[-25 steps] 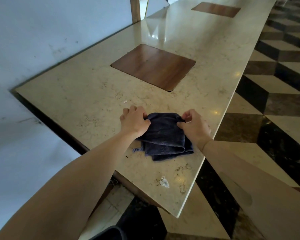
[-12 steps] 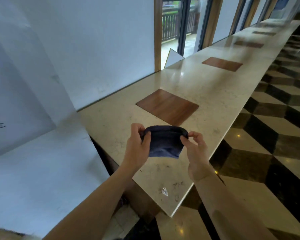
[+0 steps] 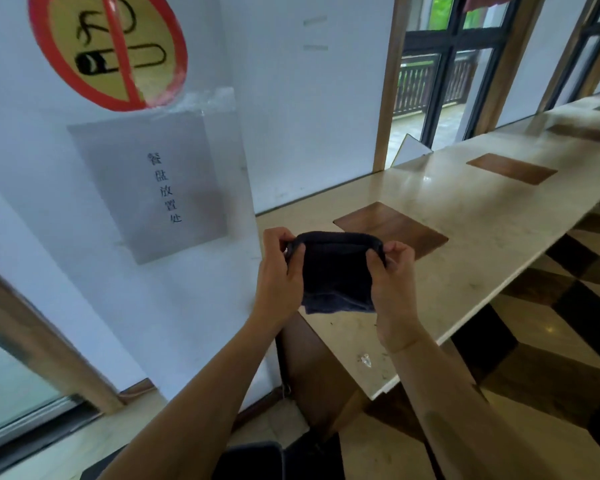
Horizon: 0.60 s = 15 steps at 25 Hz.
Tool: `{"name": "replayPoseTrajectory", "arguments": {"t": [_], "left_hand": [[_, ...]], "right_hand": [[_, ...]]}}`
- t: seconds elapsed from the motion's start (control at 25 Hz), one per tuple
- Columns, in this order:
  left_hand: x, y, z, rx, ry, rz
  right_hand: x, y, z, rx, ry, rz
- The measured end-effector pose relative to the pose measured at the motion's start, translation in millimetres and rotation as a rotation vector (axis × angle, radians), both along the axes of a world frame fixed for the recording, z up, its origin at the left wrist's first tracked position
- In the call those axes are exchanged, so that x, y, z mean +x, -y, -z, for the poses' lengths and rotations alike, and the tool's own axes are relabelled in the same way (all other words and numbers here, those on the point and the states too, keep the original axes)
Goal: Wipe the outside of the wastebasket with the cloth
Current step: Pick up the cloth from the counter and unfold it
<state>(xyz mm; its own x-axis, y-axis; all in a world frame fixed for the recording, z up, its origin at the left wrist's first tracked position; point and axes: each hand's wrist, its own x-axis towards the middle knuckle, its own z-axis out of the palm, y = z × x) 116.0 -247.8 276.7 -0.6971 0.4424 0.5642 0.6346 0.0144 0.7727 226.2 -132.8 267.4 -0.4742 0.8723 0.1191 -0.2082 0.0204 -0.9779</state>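
Observation:
A dark blue folded cloth [image 3: 336,271] hangs in the air above the near end of the marble counter [image 3: 482,230]. My left hand [image 3: 279,268] pinches its top left corner and my right hand [image 3: 394,271] pinches its top right corner, stretching the top edge between them. At the bottom edge of the view, between my forearms, sits a dark rounded object [image 3: 253,459] on the floor; I cannot tell whether it is the wastebasket.
A white wall with a no-smoking sign [image 3: 108,50] and a grey notice plate [image 3: 153,188] stands close on the left. Wooden inlay squares [image 3: 388,226] sit in the counter. A small scrap [image 3: 365,360] lies near its front corner. Patterned floor lies to the right.
Both hands lifted the cloth off the counter and hold it up in the air. The view has tilted upward, bringing the wall signs and the windows into sight.

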Motion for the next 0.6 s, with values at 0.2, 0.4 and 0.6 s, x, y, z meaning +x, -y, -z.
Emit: {"name": "replayPoseTrajectory", "arguments": {"t": [0.2, 0.4, 0.6], "left_hand": [[-13, 59, -3, 0.009, 0.054, -0.042], [-37, 135, 5, 0.009, 0.059, -0.047], [-63, 217, 31, 0.013, 0.078, -0.008]], "right_hand": [[-4, 58, -10, 0.019, -0.007, -0.104], [-22, 128, -13, -0.058, -0.001, -0.13], [-44, 209, 6, -0.004, 0.084, -0.046]]}}
